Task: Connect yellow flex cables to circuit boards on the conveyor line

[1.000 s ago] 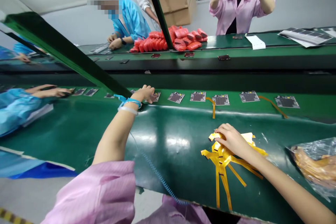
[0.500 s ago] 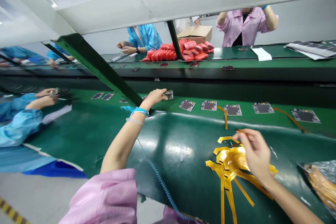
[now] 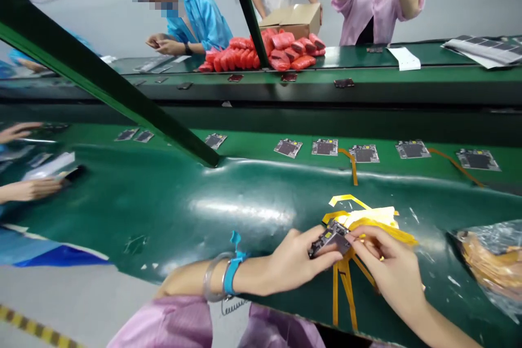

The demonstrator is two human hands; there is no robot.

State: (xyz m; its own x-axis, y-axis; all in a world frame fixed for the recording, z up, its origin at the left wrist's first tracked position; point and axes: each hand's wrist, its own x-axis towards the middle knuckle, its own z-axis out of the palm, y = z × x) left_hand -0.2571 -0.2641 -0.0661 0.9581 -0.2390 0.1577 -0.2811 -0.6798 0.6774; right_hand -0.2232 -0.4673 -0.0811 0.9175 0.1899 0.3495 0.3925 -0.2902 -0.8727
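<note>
My left hand [image 3: 287, 263] is closed on a circuit board [image 3: 335, 240], a dark square with a yellow patch, gripping it by its left side between thumb and fingers. At the board's right edge my right hand [image 3: 393, 263] pinches an orange flex cable, mostly hidden by the fingers. Whether the cable is joined to the board, I cannot tell. Under both hands lies a heap of yellow-orange flex cables [image 3: 346, 296] on the green mat [image 3: 171, 201]. A blue wrist strap [image 3: 233, 274] is around my left wrist.
Along the green belt lie several circuit boards [image 3: 325, 147], two with an orange cable [image 3: 354, 168] alongside. A clear bag of flex cables [image 3: 489, 261] sits at right. A green post [image 3: 163, 125] slants across the left. Co-workers, red packets [image 3: 281, 49] and a carton [image 3: 299, 19] are beyond.
My left hand has picked a circuit board off the belt and brought it back to my right hand above the cable heap. My right hand has come to the board's edge.
</note>
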